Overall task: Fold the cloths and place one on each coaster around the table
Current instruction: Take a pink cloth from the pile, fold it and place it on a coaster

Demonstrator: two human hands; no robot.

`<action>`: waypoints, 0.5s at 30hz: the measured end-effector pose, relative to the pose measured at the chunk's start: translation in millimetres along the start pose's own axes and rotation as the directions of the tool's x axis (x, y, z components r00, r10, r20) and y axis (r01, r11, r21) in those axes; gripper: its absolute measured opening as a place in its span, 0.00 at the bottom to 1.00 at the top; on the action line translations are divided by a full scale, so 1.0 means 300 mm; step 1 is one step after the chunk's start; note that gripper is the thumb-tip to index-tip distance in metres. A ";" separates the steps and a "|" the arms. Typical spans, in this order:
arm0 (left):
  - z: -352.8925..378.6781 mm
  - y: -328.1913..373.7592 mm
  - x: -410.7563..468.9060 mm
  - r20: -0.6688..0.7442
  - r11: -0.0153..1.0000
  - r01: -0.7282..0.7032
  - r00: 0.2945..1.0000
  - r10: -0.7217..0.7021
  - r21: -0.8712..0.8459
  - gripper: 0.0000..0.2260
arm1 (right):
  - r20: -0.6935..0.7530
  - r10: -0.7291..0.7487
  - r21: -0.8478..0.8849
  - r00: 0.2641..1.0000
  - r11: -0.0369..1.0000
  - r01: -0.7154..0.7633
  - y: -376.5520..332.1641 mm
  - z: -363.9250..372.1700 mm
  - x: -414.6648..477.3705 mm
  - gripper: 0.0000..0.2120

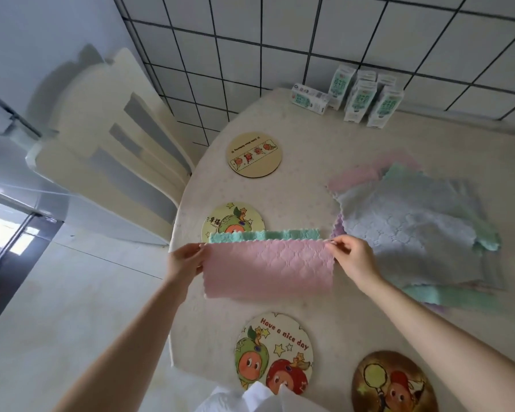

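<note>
Now, at nine o'clock our left hand (188, 260) pinches one top corner of the pink cloth (268, 267), which hangs folded above the table (295, 197), just beside the fruit coaster (220, 223) where a green cloth (265, 235) lies. At three o'clock our right hand (351, 257) pinches the other corner, hands well apart. If either pinch slips, we judge the fold opens; the right wrist could also drag the cloth pile (414, 227).

Four coasters (254, 154) lay along the table's (304, 129) left and lower edge. Cloth pile (414, 230) at right. Cartons (360, 96) upper right by the wall. Chair (107, 138) at left.
</note>
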State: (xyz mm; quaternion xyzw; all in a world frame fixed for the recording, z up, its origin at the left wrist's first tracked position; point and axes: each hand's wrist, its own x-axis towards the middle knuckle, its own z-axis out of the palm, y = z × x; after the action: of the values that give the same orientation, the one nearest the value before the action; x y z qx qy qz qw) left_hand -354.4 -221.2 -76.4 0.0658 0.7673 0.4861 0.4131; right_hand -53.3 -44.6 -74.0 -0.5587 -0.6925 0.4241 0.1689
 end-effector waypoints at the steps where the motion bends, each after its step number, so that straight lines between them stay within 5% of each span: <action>1: 0.012 -0.002 0.026 -0.013 1.000 0.020 1.000 -0.020 0.005 0.04 | 0.000 0.018 0.015 1.000 1.000 -0.018 0.001 0.012 0.027 0.03; 15: 0.036 -0.036 0.129 -0.078 0.995 0.050 0.996 -0.043 0.085 0.05 | -0.003 0.163 -0.043 0.987 0.986 -0.163 0.043 0.069 0.163 0.08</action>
State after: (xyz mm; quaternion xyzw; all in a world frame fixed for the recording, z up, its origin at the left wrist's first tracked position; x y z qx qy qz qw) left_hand -368.8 -199.7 -109.2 0.0472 0.8042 0.4446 0.3915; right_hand -75.2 -7.8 -107.8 -0.6167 -0.6536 0.4215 0.1215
